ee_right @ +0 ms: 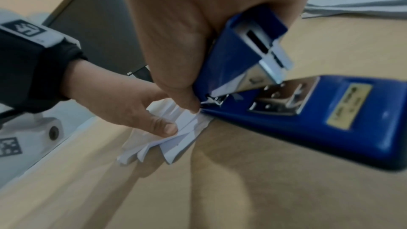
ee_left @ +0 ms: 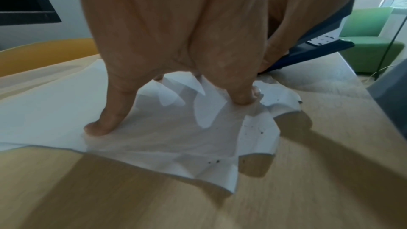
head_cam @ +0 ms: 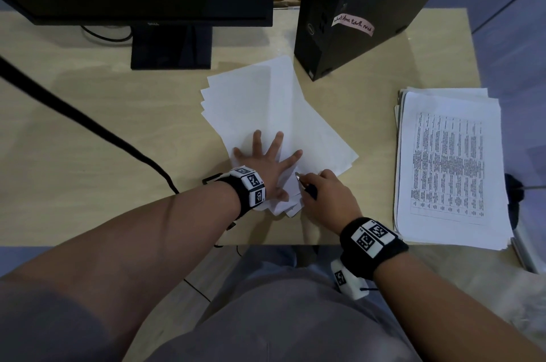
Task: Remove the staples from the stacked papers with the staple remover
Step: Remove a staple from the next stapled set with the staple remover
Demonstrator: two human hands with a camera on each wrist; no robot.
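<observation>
Papers point(head_cam: 266, 113) lie fanned mid-desk, their crumpled corner toward the near edge of the desk point(head_cam: 88, 101). The left hand point(head_cam: 263, 160) presses them flat, fingers spread and straight. The right hand point(head_cam: 328, 196) clenches the blue staple remover point(ee_right: 286, 107), its metal tip at that corner. Best, I'd say, to keep the tip low under the staple and lever gently, pressing close by, or the sheets could tear.
</observation>
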